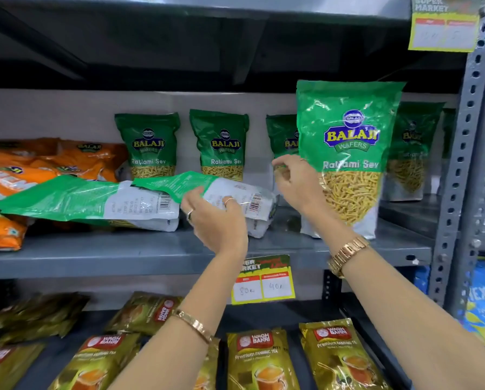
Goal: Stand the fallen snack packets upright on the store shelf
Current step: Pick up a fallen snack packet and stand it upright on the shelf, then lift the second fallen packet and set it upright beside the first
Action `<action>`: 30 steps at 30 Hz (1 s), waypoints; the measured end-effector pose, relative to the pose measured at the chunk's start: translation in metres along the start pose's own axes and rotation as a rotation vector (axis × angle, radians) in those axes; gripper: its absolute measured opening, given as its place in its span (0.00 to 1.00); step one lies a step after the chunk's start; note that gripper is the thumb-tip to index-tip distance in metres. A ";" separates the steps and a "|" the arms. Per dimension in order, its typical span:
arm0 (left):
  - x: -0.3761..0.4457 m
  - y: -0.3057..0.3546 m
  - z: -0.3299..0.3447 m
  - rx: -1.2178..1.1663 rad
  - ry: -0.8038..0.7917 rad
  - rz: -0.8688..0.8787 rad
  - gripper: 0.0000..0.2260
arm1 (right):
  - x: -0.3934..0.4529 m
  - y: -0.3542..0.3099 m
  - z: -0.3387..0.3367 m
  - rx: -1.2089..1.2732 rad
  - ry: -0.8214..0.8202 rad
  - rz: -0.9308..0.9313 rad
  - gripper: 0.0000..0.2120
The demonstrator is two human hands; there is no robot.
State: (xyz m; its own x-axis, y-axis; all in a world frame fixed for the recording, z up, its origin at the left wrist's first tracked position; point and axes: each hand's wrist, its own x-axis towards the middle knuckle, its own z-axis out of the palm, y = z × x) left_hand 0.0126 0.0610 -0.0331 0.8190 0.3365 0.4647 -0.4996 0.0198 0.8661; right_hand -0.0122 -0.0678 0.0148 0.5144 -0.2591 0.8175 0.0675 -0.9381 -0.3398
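Note:
On the grey shelf (100,254), two green Balaji Ratlami Sev packets lie flat, back side up. My left hand (216,218) grips the right fallen packet (241,197) from its near side. The left fallen packet (95,202) lies beside it, untouched. A large upright packet (351,142) stands at the shelf's front right. My right hand (294,178) is against its left edge, fingers curled; whether it still grips the packet is unclear. Further green packets (150,147) (221,147) stand upright along the back.
Orange snack packets (39,170) lie heaped at the left of the same shelf. A perforated grey upright post (460,164) borders the right side. A yellow price tag (264,280) hangs from the shelf edge. Gold tea packets (258,358) fill the shelf below.

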 end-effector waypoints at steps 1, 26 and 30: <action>0.003 -0.001 -0.002 -0.041 0.014 -0.079 0.23 | 0.002 -0.004 0.007 -0.033 -0.057 -0.027 0.15; 0.073 -0.003 -0.003 0.038 -0.607 -0.012 0.27 | -0.027 -0.007 0.062 0.454 -0.340 0.312 0.17; 0.081 -0.010 -0.006 0.005 -0.680 -0.047 0.32 | -0.030 -0.007 0.067 0.498 -0.349 0.353 0.21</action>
State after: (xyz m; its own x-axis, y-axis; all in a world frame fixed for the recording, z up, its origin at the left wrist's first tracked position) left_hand 0.0820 0.0938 -0.0050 0.8359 -0.3315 0.4374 -0.4590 0.0149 0.8883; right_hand 0.0291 -0.0381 -0.0381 0.8163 -0.3616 0.4504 0.1866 -0.5729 -0.7981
